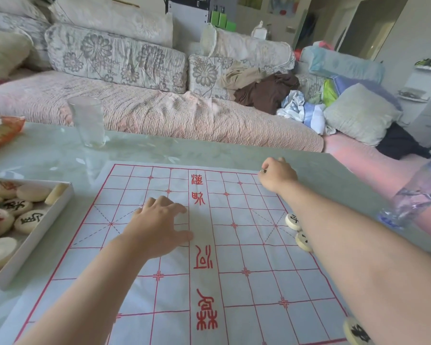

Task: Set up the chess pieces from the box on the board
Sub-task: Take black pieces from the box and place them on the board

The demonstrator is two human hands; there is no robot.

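A white paper board point(174, 282) with a red grid lies on the table. My left hand point(157, 227) rests flat on its middle, fingers spread. My right hand point(278, 175) is curled at the board's far right corner, and a piece with a black mark point(264, 171) peeks from under its fingers. Two round cream pieces point(292, 221) point(303, 241) sit on the right edge beside my forearm. A third piece point(357, 332) lies at the near right corner. The white box point(35, 235) at the left holds several cream pieces.
An empty glass point(87, 122) stands on the pale green table point(159, 148) beyond the board. An orange packet point(3, 133) lies at the far left. A plastic bottle point(413, 195) is at the right edge. A sofa with cushions and clothes runs behind the table.
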